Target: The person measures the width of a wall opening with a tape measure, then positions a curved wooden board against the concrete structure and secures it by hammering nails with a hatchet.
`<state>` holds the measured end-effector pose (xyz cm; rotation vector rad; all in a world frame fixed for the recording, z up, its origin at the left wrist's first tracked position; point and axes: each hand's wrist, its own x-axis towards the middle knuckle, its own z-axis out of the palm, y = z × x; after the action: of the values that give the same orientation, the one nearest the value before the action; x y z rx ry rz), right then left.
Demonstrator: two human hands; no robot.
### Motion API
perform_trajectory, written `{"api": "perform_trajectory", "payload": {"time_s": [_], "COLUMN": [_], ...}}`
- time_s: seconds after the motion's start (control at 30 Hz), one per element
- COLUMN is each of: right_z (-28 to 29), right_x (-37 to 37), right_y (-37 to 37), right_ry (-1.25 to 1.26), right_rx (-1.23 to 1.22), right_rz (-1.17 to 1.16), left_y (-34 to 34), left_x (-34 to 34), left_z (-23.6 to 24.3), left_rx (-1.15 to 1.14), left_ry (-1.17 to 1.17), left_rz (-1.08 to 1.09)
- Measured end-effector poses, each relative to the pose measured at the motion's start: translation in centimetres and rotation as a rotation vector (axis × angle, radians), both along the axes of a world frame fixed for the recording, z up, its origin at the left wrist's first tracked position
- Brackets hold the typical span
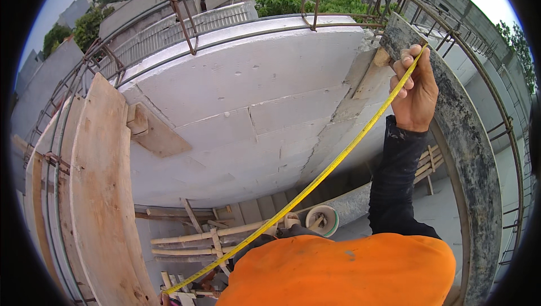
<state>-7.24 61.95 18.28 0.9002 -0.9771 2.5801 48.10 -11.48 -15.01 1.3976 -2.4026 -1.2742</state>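
Note:
My right hand (414, 86), in a black sleeve, pinches one end of a yellow tape measure (315, 182) at the inner edge of a dark, weathered board (462, 131) on the right. The tape runs diagonally down to my left hand (165, 299), whose fingertips show at the bottom edge holding it beside a pale wooden board (98, 187); most of that hand is hidden. My orange shirt (338, 272) fills the lower middle.
A white block wall (236, 80) spans the middle, topped by rebar cages (313, 1) that continue along both sides. Below are bamboo scaffold poles (191, 240), a grey column (352, 204) and a white bucket (321, 218). Rooftops and trees (276, 1) lie beyond.

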Motion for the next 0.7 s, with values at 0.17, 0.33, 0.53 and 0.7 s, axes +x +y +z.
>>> {"api": "perform_trajectory", "payload": {"time_s": [0.17,0.33,0.53,0.7], "right_z": [2.5,0.8,-0.7,-1.2], "right_x": [0.3,0.0,-1.0,0.3], "right_y": [1.0,0.4,-1.0,0.9], "right_ry": [0.135,0.036,-0.053,-0.019], "right_rx": [-0.087,-0.224,-0.328,-0.199], "right_rz": [0.122,0.115,-0.004,0.05], "left_y": [2.9,3.9,6.3,13.3], "left_x": [2.4,5.0,6.1,-3.2], "left_z": [-2.2,-3.6,-4.5,-1.0], "left_rx": [-0.165,-0.339,-0.503,0.048], "left_ry": [-0.085,-0.183,-0.298,0.326], "left_rz": [-0.028,-0.098,-0.168,0.234]}}
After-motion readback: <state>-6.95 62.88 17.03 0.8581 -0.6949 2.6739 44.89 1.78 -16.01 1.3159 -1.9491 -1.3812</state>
